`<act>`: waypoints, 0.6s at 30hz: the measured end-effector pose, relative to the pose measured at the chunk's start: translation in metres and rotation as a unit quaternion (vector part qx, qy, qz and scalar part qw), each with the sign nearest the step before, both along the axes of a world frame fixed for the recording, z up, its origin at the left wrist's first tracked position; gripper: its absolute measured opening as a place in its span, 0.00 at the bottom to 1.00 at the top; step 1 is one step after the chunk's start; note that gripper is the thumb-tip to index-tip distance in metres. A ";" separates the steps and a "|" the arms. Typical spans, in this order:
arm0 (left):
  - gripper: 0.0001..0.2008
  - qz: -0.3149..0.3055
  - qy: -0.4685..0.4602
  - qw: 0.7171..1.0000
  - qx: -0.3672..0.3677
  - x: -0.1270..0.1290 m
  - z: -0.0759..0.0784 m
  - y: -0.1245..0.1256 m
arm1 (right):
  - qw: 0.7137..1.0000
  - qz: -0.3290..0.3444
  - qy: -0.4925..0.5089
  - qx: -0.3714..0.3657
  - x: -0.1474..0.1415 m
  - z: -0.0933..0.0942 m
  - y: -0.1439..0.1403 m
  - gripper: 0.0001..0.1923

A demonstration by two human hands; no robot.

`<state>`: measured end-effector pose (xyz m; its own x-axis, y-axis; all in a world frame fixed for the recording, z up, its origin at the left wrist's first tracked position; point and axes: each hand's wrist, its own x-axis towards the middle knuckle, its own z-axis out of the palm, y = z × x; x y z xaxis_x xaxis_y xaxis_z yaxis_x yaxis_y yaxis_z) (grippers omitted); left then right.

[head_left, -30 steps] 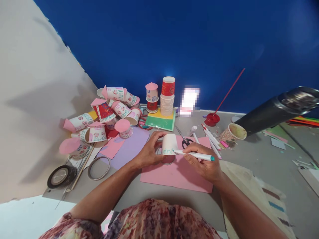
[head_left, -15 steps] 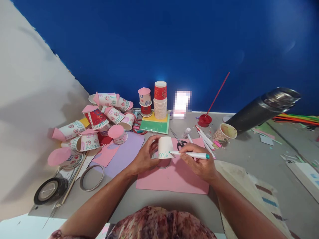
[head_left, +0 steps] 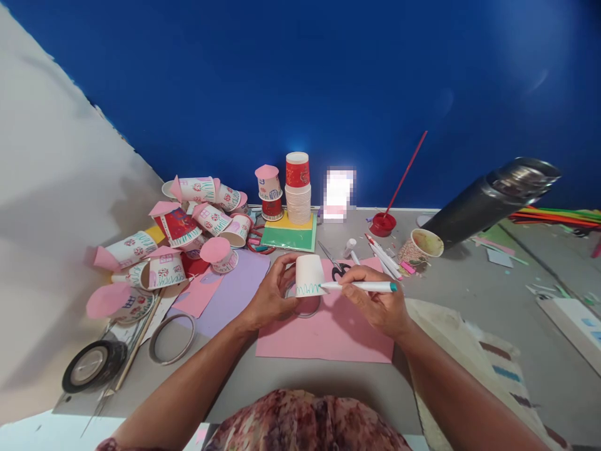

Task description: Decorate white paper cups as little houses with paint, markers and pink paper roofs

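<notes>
Since a second ago, the green zigzag along the lower edge of the white paper cup (head_left: 308, 274) has grown longer, and the cup has been turned a little in the fingers; both hands have kept their grip.

That cup is upside down, tilted slightly, held just above a pink sheet (head_left: 328, 332) near the front middle of the grey table (head_left: 469, 282). Its wide rim is close over a tape ring (head_left: 305, 307) lying on the sheet. The left hand (head_left: 270, 294) is curled around the cup's left side, thumb and fingertips pinching it, wrist bent inward, forearm coming in from lower left. The right hand (head_left: 378, 304) is closed around a white marker with a teal end (head_left: 364, 287), held nearly level, its tip touching the cup's lower edge where the zigzag ends. That forearm comes in from lower right, wrist resting low over the pink sheet.

Just beyond the cup lie black-handled scissors (head_left: 334, 266), and to their right a few more markers (head_left: 382, 257). A lilac sheet (head_left: 235, 288) lies left of the pink one. Farther left is a heap of decorated cups with pink cone roofs (head_left: 188, 232). At the back stands a stack of plain cups (head_left: 298, 197) on green and yellow card. A dark cylinder (head_left: 488, 200) juts in from the right, near a used cup (head_left: 420, 245).
</notes>
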<state>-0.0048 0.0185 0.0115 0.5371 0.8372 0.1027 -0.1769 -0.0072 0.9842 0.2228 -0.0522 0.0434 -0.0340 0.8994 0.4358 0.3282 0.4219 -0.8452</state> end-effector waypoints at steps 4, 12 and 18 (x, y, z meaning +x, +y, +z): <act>0.36 0.004 -0.006 1.000 -0.014 -0.001 -0.001 0.001 | 1.000 0.015 0.012 -0.014 0.002 -0.001 -0.001 0.12; 0.37 0.002 -0.004 1.000 -0.022 0.000 0.001 0.001 | 0.999 0.005 0.026 -0.019 0.005 -0.003 0.000 0.14; 0.39 -0.006 -0.014 0.999 -0.031 0.001 -0.009 0.002 | 0.999 -0.017 0.044 -0.021 0.004 -0.002 0.000 0.15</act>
